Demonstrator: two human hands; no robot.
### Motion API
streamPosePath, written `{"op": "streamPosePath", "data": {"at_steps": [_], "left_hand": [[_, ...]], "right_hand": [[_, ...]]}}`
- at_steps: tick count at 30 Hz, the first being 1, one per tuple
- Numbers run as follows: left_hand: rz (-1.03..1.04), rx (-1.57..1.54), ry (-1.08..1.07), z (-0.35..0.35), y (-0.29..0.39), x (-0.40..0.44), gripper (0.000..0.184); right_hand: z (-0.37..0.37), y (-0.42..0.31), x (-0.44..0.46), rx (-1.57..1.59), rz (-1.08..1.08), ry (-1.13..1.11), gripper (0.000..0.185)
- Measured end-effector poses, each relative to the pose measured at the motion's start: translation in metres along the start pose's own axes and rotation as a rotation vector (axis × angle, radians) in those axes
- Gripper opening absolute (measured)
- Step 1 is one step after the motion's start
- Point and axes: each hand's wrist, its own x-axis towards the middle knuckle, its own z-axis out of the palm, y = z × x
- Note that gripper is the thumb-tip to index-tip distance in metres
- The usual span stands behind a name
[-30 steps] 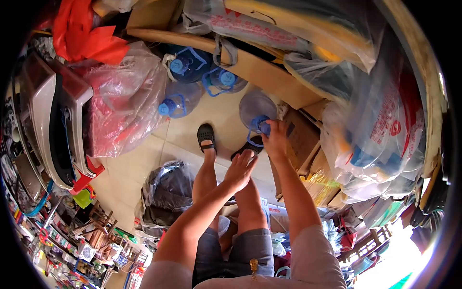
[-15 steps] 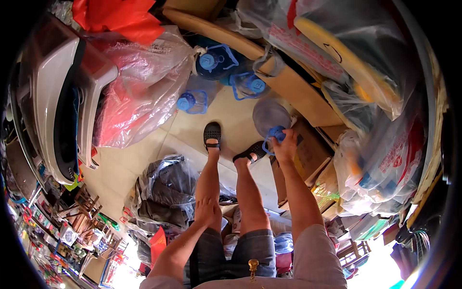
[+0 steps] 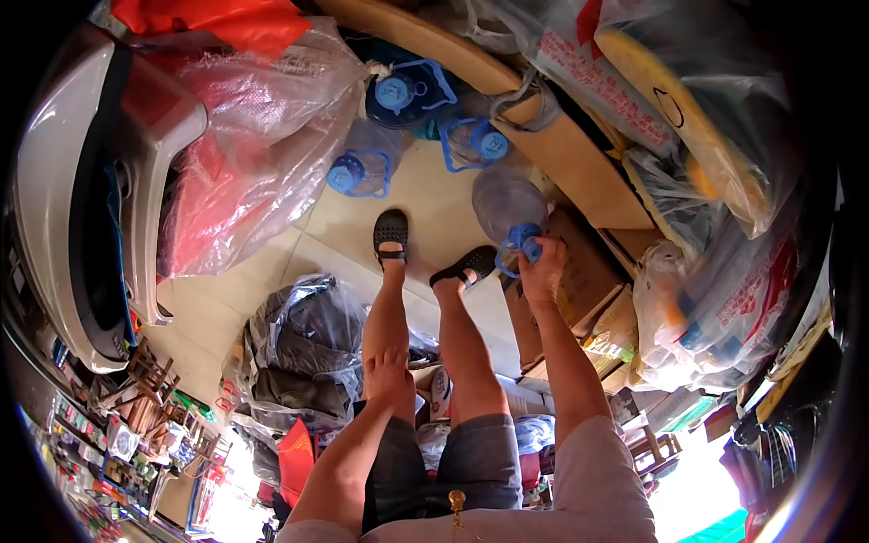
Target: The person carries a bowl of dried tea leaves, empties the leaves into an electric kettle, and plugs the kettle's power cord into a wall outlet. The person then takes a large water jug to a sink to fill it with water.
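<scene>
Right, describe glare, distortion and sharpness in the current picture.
Head view: strong fisheye bowing, black corners; head view, bottom left and right: patches washed out white; head view, upper left: glints on the translucent pinkish plastic bag; head view, centre: right hand and clear plastic bottle with blue cap fairly sharp.

The right hand (image 3: 544, 269) hides one side of the clear bottle (image 3: 505, 199) at its blue top — the exact hold there unclear — while the view's upper edge cuts off the red bag (image 3: 222, 25) and the goods (image 3: 120, 442) at lower left are too small to name
</scene>
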Motion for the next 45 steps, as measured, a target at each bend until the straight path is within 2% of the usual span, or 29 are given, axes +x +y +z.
{"op": "streamPosePath", "data": {"at_steps": [2,5,9,11,12,13,15,16,18,20,21,23,24,26,29,30,32,33,35,40,45], "left_hand": [[-0.003,-0.008,-0.013,0.002,-0.002,0.003,0.036],[0.020,0.049,-0.076,0.002,-0.005,0.004,0.040],[0.017,0.056,-0.079,0.000,-0.005,0.006,0.038],[0.015,0.065,-0.079,-0.001,-0.005,0.006,0.038],[0.017,0.067,-0.086,-0.003,-0.005,0.007,0.038],[0.019,0.069,-0.094,-0.004,-0.004,0.007,0.038],[0.019,0.070,-0.086,-0.003,-0.005,0.008,0.038],[0.016,0.069,-0.078,-0.003,-0.005,0.008,0.037],[0.013,0.058,-0.080,-0.008,-0.003,0.009,0.036],[0.010,0.048,-0.084,-0.009,-0.003,0.009,0.035],[0.007,0.044,-0.078,-0.008,-0.003,0.008,0.033],[0.008,0.037,-0.069,-0.007,-0.003,0.010,0.032],[0.014,0.032,-0.075,-0.008,-0.004,0.010,0.031],[0.022,0.026,-0.085,-0.010,-0.004,0.010,0.031],[0.018,0.027,-0.094,-0.010,-0.003,0.010,0.029],[0.013,0.031,-0.078,-0.009,-0.003,0.009,0.029],[0.006,0.038,-0.053,-0.009,-0.003,0.011,0.029],[-0.006,0.029,-0.082,-0.010,-0.002,0.011,0.028],[-0.024,0.026,-0.119,-0.009,-0.003,0.008,0.027],[-0.013,0.006,-0.026,0.003,-0.007,0.008,0.022],[-0.013,0.038,-0.044,-0.001,-0.003,0.009,0.022]], "right_hand": [[-0.005,-0.003,0.003,-0.207,-0.158,-0.057,0.044],[-0.013,-0.017,0.010,-0.282,-0.223,-0.111,0.045],[-0.005,-0.010,0.015,-0.197,-0.109,-0.067,0.036],[-0.012,-0.022,0.024,-0.029,0.546,-0.213,0.037],[-0.011,-0.017,0.028,-0.028,0.547,-0.212,0.037],[-0.011,-0.007,0.032,0.176,0.885,-0.348,0.040],[0.003,0.025,0.027,0.390,1.219,-0.482,0.044],[0.024,0.053,0.016,0.148,0.820,-0.302,0.045],[0.022,0.049,0.008,-0.084,0.415,-0.121,0.046],[-0.015,-0.014,0.013,-0.369,-0.116,-0.142,0.049],[-0.016,-0.016,0.013,-0.371,-0.113,-0.142,0.049],[-0.015,-0.017,0.018,-0.259,0.256,-0.276,0.050],[-0.011,-0.018,0.020,-0.259,0.257,-0.274,0.050],[0.000,-0.015,0.020,-0.154,0.488,-0.173,0.048],[0.009,-0.009,0.019,-0.129,0.530,-0.148,0.052],[0.009,-0.006,0.019,-0.129,0.529,-0.147,0.052],[0.003,-0.015,0.026,-0.248,0.250,-0.174,0.052],[0.005,-0.013,0.030,-0.242,0.247,-0.173,0.052],[0.007,-0.008,0.032,-0.385,0.057,-0.343,0.052],[-0.003,0.005,0.031,-0.316,0.095,-0.349,0.050],[-0.016,0.022,0.028,-0.305,0.142,-0.376,0.049]]}}
